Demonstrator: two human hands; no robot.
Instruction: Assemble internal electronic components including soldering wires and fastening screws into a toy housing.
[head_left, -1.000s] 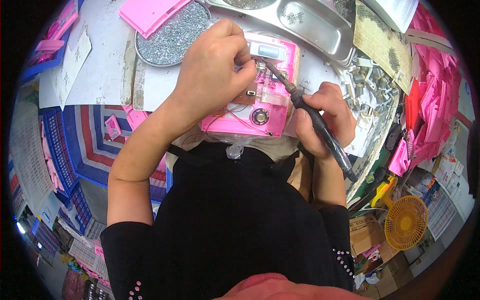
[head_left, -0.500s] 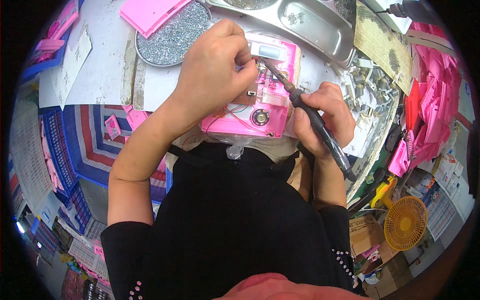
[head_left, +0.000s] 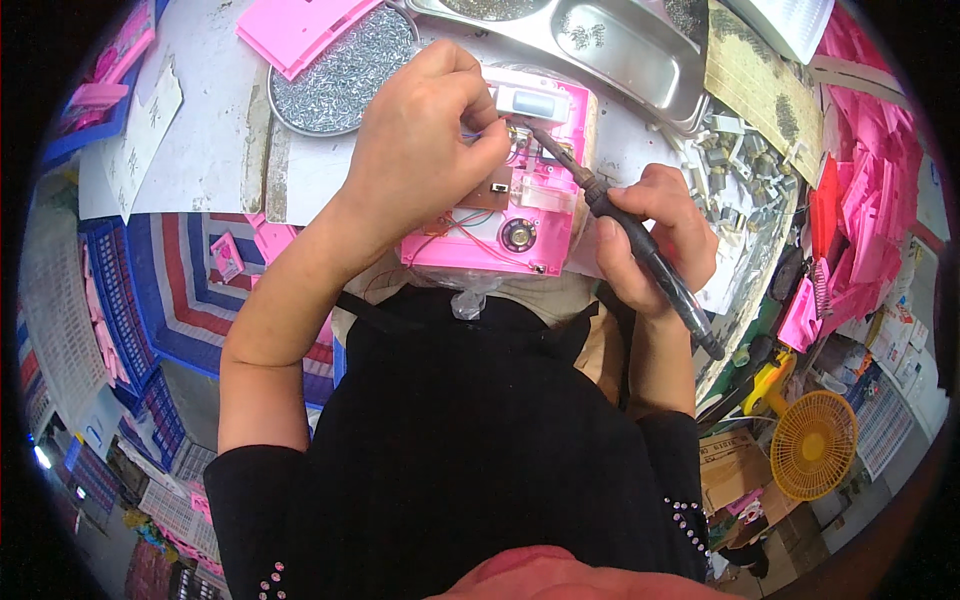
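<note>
A pink plastic casing [head_left: 553,240] lies open before me, with a round speaker [head_left: 519,235], thin red wires, a brown circuit board [head_left: 488,190] and a pale rectangular part [head_left: 533,104] in it. My right hand [head_left: 665,240] grips the black handle of a soldering iron [head_left: 650,262], held slanting. The iron's tip reaches into the upper part of the casing, close beside my left fingertips. Over the casing's left side, my left hand [head_left: 425,150] is closed in a pinch. What it pinches is too small to make out, and the hand covers part of the casing.
Left of the casing stands a round metal dish [head_left: 335,95] of small screws, a pink panel [head_left: 300,30] over its edge. A steel tray [head_left: 630,55] lies behind. Small metal-and-white parts [head_left: 735,165] are heaped right, near stacked pink pieces [head_left: 870,180]. A yellow fan [head_left: 813,445] stands lower right.
My right hand and the soldering iron's handle have shifted slightly right; its tip stays near my left fingertips. At the top right, a dark tool has gone from view and a white tray shows more.
</note>
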